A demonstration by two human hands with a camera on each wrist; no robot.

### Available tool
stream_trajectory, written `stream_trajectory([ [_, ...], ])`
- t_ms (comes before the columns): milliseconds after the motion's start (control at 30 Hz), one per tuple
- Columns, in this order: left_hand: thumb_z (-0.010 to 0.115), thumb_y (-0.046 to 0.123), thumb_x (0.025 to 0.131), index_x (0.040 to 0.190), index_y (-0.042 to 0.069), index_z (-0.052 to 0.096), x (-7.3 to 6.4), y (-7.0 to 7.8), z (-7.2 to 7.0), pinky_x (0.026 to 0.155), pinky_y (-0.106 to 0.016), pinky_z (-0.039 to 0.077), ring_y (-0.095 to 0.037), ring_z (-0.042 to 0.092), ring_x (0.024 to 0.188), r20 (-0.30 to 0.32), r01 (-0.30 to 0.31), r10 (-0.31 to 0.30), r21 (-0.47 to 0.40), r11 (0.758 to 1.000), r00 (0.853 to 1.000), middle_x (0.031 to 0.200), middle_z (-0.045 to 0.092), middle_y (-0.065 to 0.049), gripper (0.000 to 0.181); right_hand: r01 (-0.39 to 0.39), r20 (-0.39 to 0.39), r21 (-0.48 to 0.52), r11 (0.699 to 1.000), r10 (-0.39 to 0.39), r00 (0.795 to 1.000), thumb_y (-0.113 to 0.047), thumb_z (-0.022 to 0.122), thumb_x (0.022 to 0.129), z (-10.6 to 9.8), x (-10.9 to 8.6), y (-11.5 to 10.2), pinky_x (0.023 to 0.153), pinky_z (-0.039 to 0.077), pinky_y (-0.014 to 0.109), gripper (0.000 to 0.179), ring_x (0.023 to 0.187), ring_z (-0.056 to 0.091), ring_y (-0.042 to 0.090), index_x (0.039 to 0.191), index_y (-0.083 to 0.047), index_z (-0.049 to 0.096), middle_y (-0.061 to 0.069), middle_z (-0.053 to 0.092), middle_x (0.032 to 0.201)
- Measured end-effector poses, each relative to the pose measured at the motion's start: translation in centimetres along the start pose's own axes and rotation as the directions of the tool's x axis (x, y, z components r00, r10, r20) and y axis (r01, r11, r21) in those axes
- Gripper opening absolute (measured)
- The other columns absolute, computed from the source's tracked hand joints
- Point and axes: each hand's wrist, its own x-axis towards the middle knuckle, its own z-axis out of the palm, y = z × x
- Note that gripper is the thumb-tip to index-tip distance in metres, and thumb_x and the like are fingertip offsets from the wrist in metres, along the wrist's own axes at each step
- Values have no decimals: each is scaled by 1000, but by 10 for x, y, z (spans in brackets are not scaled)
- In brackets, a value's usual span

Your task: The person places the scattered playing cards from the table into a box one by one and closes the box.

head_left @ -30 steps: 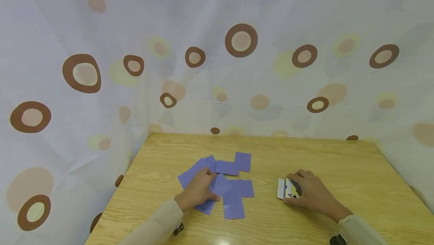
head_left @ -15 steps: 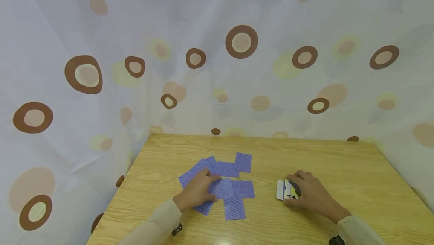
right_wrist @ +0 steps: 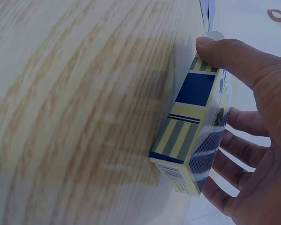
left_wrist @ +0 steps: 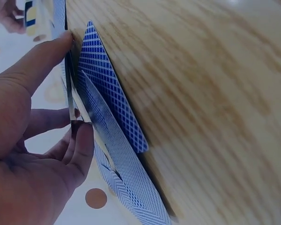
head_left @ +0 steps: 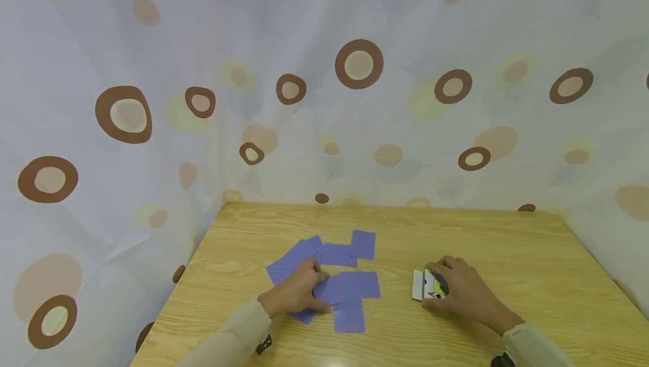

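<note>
My left hand (head_left: 296, 291) is over the left part of several spread playing cards, backs up in blue. Its thumb and fingers pinch a playing card (head_left: 329, 289) by opposite edges; the left wrist view shows that card nearly edge-on. Other loose cards (left_wrist: 113, 105) lie on the table beside and below it. My right hand (head_left: 463, 292) grips a card box (right_wrist: 189, 110) with thumb on one side and fingers on the other. The box lies on the table with its white end flap (head_left: 417, 284) out to the left; an ace of clubs design shows on its face.
A wooden table (head_left: 405, 333) carries everything. Two cards (head_left: 363, 244) overlap toward the back, and an overlapping heap (head_left: 286, 262) lies at the left hand's far side. A patterned curtain (head_left: 304, 175) hangs behind the table and at both sides.
The card at my left hand has turned from tilted to nearly level and lies against the right-hand cards. My left fingers have shifted slightly on it. The right hand and box stay in place.
</note>
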Motion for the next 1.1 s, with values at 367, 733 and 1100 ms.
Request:
stream_trajectory([
  [367,91,39,79,129,-10,65,-1,1,-4,93,-31,51,-18,54,104,-57,13,-12,28,1000,998,119,57,-13,75,31,-20,-9,999,-31,999,-66,83,74,0,1,-2,81,52,57,78,99,59,28,128,-11,70,5,64,112],
  [733,87,44,82,132,-5,65,2,-2,-3,86,-26,50,-12,50,100,-95,24,-27,-28,999,995,118,56,-7,73,70,56,87,994,-75,996,-69,79,78,0,3,-1,87,50,58,79,108,58,28,129,-10,68,2,62,120],
  [1100,82,49,86,133,-2,66,3,3,-6,87,-27,50,-14,52,103,-131,-22,19,-19,1000,991,121,59,-8,71,106,90,157,982,-122,989,-68,75,82,-3,4,-1,88,52,52,79,110,56,23,135,-9,64,3,58,125],
])
